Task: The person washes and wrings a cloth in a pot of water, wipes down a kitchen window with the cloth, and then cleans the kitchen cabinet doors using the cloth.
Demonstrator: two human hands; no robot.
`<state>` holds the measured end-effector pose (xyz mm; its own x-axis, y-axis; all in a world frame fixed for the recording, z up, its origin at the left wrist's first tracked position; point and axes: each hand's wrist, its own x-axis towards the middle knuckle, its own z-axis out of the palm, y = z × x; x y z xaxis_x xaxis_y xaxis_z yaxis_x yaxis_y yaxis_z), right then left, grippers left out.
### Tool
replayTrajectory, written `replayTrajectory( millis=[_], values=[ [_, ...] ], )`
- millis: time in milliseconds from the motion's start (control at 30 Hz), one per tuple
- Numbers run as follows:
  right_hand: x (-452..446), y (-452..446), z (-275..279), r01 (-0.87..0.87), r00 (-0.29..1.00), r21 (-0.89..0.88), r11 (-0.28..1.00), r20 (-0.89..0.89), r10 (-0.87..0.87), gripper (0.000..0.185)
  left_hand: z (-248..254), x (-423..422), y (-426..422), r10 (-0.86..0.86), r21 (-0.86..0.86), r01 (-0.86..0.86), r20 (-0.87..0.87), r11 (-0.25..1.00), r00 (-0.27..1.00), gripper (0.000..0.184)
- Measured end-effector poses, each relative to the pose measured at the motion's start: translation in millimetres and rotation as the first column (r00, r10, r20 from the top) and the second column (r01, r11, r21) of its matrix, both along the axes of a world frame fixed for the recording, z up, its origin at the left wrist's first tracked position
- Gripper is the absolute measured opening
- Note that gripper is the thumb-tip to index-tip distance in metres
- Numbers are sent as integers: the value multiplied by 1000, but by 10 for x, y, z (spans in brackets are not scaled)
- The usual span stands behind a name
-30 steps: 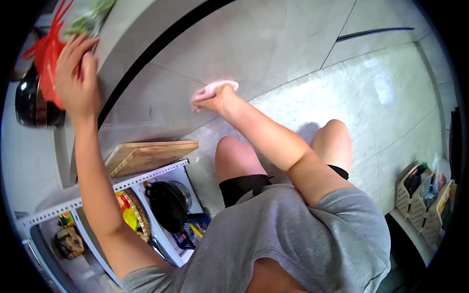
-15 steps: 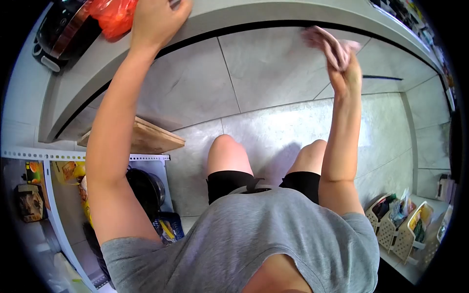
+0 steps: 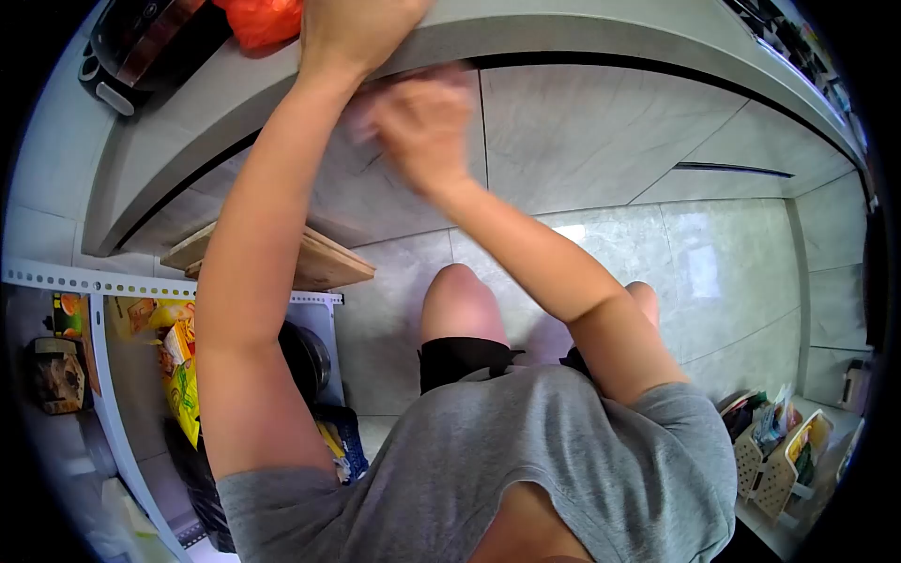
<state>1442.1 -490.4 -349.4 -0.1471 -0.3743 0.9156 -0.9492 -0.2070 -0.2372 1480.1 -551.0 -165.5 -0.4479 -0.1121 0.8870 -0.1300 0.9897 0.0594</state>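
My right hand (image 3: 422, 127) is closed on a pinkish cloth (image 3: 363, 114), both smeared by motion. They are at the grey cabinet front (image 3: 572, 131), just under the countertop edge; whether the cloth touches the panel I cannot tell. Above and slightly left, my left hand (image 3: 361, 33) is over the pale countertop (image 3: 526, 33). Its fingers run past the top of the view, so their grip is hidden.
At the upper left a black appliance (image 3: 150, 47) and a red plastic bag (image 3: 263, 21) sit on the counter. Wooden boards (image 3: 324, 263) lean below, by a white metal shelf (image 3: 141, 284) with food packets. Beige baskets (image 3: 774, 469) stand at lower right.
My right hand has swept left with the cloth, from the right side of the cabinet front to near my left hand. The left hand has shifted right in view, as has the scene slightly.
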Motion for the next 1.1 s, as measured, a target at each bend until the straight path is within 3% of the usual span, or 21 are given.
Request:
replayTrajectory(
  millis=[67, 100, 167, 233, 300, 367, 400, 467, 500, 567, 667, 700, 733, 767, 800, 867, 933, 1000, 1067, 1100],
  values=[
    [360, -353, -147, -123, 951, -16, 992, -287, 113, 28, -10, 5, 3, -3, 27, 3, 14, 1000, 1000, 13],
    [460, -464, -144, -115, 953, -15, 993, -284, 106, 28, -14, 7, 3, -20, 109, 18, 14, 994, 1000, 13],
    [534, -622, -111, -132, 828, -33, 991, -553, 92, 38, 13, -5, -23, -38, 186, 36, 5, 982, 999, 12],
    [233, -513, -131, -138, 790, 41, 990, -598, 135, 45, 9, 21, -47, 34, 28, -35, 32, 999, 999, 13],
    [-307, -485, -366, -297, 754, 27, 954, -607, 252, 49, 7, 22, -43, 38, -15, -38, 42, 999, 998, 14],
    [-874, -78, -425, -59, 780, -8, 998, -625, 41, 58, 16, 13, -22, 43, -61, -40, 47, 997, 998, 14],
    [-1132, 221, -309, 118, 746, 91, 989, -666, -27, 67, 15, 8, 2, 48, -47, -45, 50, 998, 998, 15],
    [-1740, 641, -441, 345, 707, -108, 932, -624, -334, 64, 11, 1, 6, 45, -78, -42, 34, 996, 998, 14],
    [-2163, 765, -738, 418, 758, -24, 908, -542, -363, 63, 11, -4, 3, 49, -81, -46, 32, 996, 998, 14],
    [-2377, 1098, -764, 531, 777, -23, 847, -385, -498, 57, -8, -25, 11, 56, -91, -53, 23, 994, 998, 13],
    [-2081, 918, -756, 515, 844, -113, 849, -102, -526, 62, -11, -47, 0, 49, -83, -46, 34, 995, 998, 12],
    [-1864, 706, -805, 435, 900, -178, 883, 74, -429, 64, -16, -46, 9, 41, -81, -38, 40, 996, 998, 12],
    [-1564, 504, -747, 414, 908, -187, 891, 157, -389, 83, -18, -42, 26, 48, -58, -46, 45, 997, 998, 12],
    [-1283, 345, -732, 383, 921, -203, 901, 163, -355, 67, -12, -41, 46, 55, -36, -53, 51, 998, 997, 12],
    [-996, 211, -767, 343, 937, -167, 924, 124, -326, 69, 10, -29, 85, 66, -36, -63, 72, 997, 995, 12],
    [-568, 21, -1086, 231, 948, -102, 967, -199, -248, 64, -33, -56, 18, 77, -81, -72, 61, 994, 995, 12],
    [-241, -68, -1572, 280, 849, 42, 959, -477, -227, 56, -80, -77, -30, 109, -119, -103, 44, 988, 993, 12],
    [-302, -28, -2285, 126, 687, 120, 985, -726, 0, 55, -87, -85, -91, 90, -115, -83, 59, 990, 994, 11],
    [-405, 85, -2774, 128, 550, 321, 938, -810, 202, 62, -22, -49, 92, 142, -84, -130, 152, 988, 978, 13],
    [-533, 111, -3134, 134, 556, 318, 939, -808, 194, 62, -34, -53, 75, 134, -89, -121, 156, 989, 979, 13]
  ],
)
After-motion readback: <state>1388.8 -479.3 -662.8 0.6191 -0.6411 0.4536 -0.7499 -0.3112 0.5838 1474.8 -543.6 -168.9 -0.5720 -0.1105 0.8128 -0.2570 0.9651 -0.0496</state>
